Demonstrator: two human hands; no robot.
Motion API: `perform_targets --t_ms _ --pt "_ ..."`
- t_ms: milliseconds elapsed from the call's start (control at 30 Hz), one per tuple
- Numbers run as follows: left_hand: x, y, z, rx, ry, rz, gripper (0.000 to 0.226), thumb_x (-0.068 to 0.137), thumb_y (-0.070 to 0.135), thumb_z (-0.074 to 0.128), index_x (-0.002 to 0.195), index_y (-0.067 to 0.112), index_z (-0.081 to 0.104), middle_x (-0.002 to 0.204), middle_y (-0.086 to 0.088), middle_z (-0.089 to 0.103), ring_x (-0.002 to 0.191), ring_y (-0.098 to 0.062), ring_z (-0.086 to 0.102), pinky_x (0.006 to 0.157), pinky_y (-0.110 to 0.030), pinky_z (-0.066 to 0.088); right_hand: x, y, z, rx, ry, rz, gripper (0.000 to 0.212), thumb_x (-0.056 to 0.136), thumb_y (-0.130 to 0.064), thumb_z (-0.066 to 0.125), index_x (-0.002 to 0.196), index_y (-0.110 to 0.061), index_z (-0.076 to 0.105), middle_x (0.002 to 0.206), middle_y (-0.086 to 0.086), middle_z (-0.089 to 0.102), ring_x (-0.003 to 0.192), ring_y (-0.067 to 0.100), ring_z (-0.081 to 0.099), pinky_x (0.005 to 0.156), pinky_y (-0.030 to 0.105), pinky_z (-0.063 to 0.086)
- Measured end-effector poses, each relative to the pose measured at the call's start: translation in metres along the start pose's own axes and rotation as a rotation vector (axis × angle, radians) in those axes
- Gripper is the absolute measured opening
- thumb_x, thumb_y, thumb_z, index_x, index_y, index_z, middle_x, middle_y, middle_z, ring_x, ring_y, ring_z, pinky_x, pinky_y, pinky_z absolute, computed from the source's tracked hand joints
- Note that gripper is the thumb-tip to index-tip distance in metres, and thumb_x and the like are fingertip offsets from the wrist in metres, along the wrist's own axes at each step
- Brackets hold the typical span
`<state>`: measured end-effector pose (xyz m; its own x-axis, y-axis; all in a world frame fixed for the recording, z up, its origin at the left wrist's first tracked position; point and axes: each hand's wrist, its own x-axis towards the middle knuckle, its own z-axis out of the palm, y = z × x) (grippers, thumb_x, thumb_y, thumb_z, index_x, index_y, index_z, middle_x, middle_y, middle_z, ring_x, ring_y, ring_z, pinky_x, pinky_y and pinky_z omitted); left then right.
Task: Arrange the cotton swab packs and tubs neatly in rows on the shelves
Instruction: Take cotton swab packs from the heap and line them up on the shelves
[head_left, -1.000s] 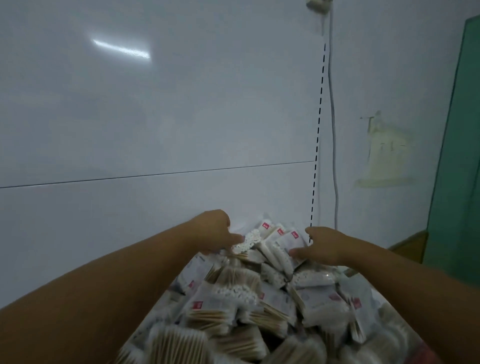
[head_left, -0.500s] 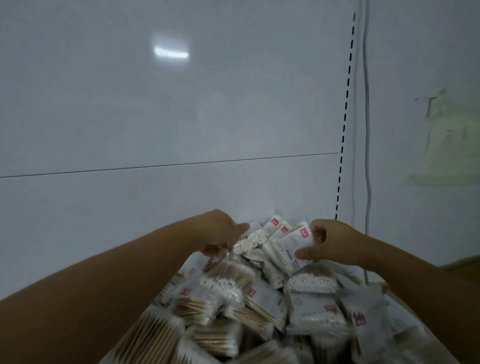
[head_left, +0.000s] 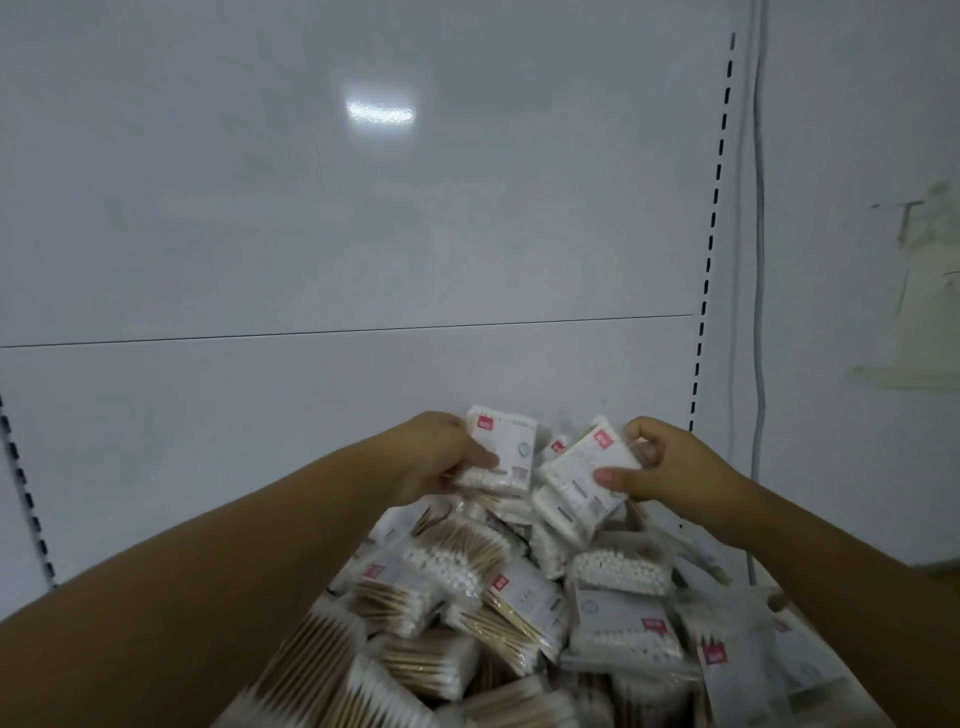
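I'm mid-pick: left grip (head_left: 441, 460) curled round one cotton swab pack (head_left: 511, 447), right grip (head_left: 675, 467) pinching a second pack (head_left: 579, 480) above the heap (head_left: 493, 597); next, I'd stand both in a row against the back panel (head_left: 311, 415)

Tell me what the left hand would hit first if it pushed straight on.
Probably the white shelf back panel just behind the pile; the left hand, gripping a white-labelled cotton swab pack, points at it. Depth is unclear.

One cotton swab pack (head_left: 506, 449) in the left hand (head_left: 441, 460), a second pack (head_left: 579, 480) in the right hand (head_left: 672, 467) — heap (head_left: 519, 603) uncountable, dozens
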<state>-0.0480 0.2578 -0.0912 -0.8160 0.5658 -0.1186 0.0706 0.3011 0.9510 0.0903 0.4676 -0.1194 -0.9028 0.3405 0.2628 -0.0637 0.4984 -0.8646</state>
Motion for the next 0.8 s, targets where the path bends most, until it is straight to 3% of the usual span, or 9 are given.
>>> perform_targets --t_ms 100,200,300,400,500,600,700,800 --pt "-0.010 -0.004 -0.018 -0.127 0.000 0.044 0.025 0.085 -0.009 0.058 0.105 0.006 0.059 0.100 -0.019 0.066 0.087 -0.030 0.063 0.077 -0.039 0.056 0.002 -0.006 -0.002 0.169 -0.008 0.014 0.023 0.079 -0.008 0.073 0.097 -0.005 0.058 0.088 0.009 0.075 0.082 0.026 0.073 0.076 0.042 0.060" --pt "-0.020 -0.006 -0.025 -0.147 -0.008 0.107 0.034 0.087 -0.009 0.054 0.117 0.008 0.057 0.110 -0.019 0.068 0.092 -0.032 0.068 0.071 -0.039 0.060 0.005 -0.015 0.007 0.201 -0.016 -0.006 0.022 0.077 -0.004 0.075 0.094 -0.005 0.062 0.089 0.009 0.073 0.076 0.022 0.072 0.070 0.037 0.061" --pt "-0.028 -0.003 -0.017 -0.237 -0.114 0.119 0.028 0.096 0.004 0.051 0.122 0.013 0.056 0.113 -0.017 0.069 0.096 -0.032 0.070 0.077 -0.044 0.059 0.011 -0.029 0.024 0.137 -0.034 -0.068 0.025 0.073 -0.007 0.080 0.092 -0.007 0.065 0.086 0.010 0.071 0.072 0.021 0.071 0.063 0.031 0.060" --pt "-0.033 0.001 -0.007 -0.166 -0.223 0.152 0.030 0.090 0.027 0.061 0.118 0.017 0.062 0.113 -0.010 0.071 0.101 -0.025 0.069 0.081 -0.038 0.059 0.019 -0.041 0.034 0.083 0.006 -0.120 0.031 0.069 -0.016 0.084 0.092 -0.005 0.066 0.086 0.017 0.071 0.070 0.025 0.067 0.063 0.037 0.056" --pt "-0.031 0.001 -0.002 -0.079 -0.199 0.219 0.035 0.083 0.016 0.070 0.118 0.016 0.064 0.114 -0.009 0.071 0.104 -0.025 0.068 0.087 -0.039 0.057 0.023 -0.045 0.033 0.155 -0.028 -0.106 0.038 0.069 -0.019 0.084 0.095 -0.001 0.065 0.085 0.026 0.066 0.072 0.035 0.060 0.065 0.047 0.053" --pt "-0.029 0.002 0.002 -0.232 -0.232 0.216 0.034 0.085 0.012 0.067 0.118 0.011 0.063 0.112 -0.010 0.071 0.102 -0.025 0.069 0.082 -0.035 0.059 0.022 -0.045 0.029 0.245 -0.087 -0.094 0.046 0.057 -0.027 0.082 0.094 -0.004 0.066 0.082 0.018 0.064 0.073 0.034 0.054 0.059 0.037 0.048" --pt "-0.028 0.003 0.008 -0.192 -0.265 0.214 0.036 0.083 0.013 0.069 0.119 0.014 0.062 0.113 -0.008 0.071 0.104 -0.026 0.068 0.086 -0.038 0.057 0.021 -0.045 0.030 0.159 -0.098 -0.121 0.047 0.054 -0.040 0.080 0.091 -0.013 0.070 0.081 0.010 0.068 0.071 0.030 0.059 0.065 0.040 0.051" --pt "-0.024 0.003 0.006 -0.204 -0.147 0.207 0.031 0.084 0.002 0.067 0.114 0.010 0.063 0.103 -0.009 0.074 0.093 -0.025 0.072 0.070 -0.034 0.060 0.024 -0.040 0.027 0.035 -0.075 -0.123 0.050 0.063 -0.062 0.066 0.097 -0.026 0.070 0.088 0.000 0.068 0.075 0.017 0.061 0.070 0.036 0.052"
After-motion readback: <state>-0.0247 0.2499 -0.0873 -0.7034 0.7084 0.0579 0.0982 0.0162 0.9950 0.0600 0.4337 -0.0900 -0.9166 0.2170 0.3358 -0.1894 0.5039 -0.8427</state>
